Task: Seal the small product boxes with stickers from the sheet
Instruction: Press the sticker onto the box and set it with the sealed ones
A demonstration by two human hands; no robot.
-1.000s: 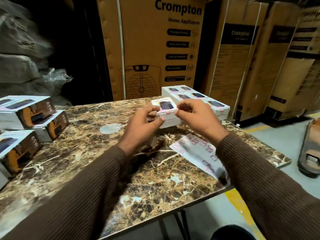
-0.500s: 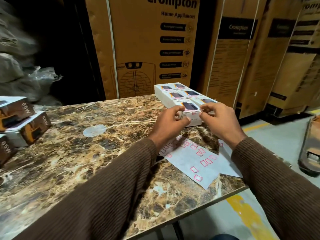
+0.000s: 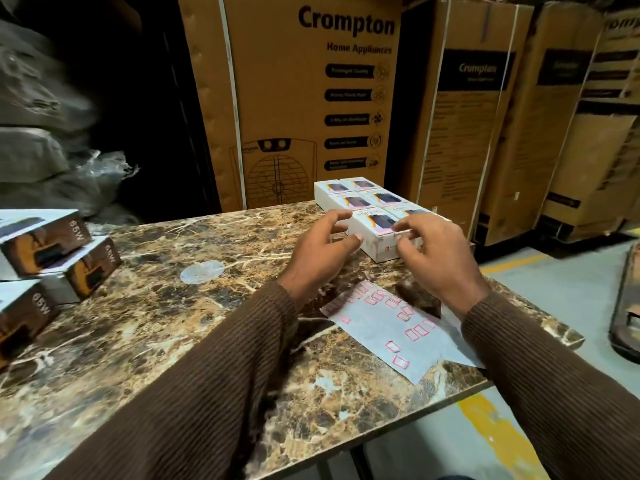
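Marble-patterned table [image 3: 145, 323] as landmark; at its far edge a block of white small product boxes [image 3: 349, 195] lies flat in two columns, and the nearest box [image 3: 375, 230] sits at the near left end of that block, touching its neighbours, its pink-tinged near end toward the viewer. Left hand [image 3: 320, 251], in a brown ribbed sleeve, hovers just left of the nearest box with fingers loosely spread and curved, gripping nothing; whether a fingertip touches the box side cannot be told. Right hand [image 3: 440, 258] is at the near right corner of the same box, fingertips bunched at its top edge; whether they pinch the box or a sticker cannot be told. Sticker sheet [image 3: 388, 337], white with scattered pink-outlined stickers, lies flat on the table on the near side of the box block, beneath and between the wrists, its near corner at the table edge. At the table's left edge, stacked brown-and-white boxes marked 65W [image 3: 52, 244]; beyond the table's far edge, tall Crompton cartons [image 3: 301, 98].
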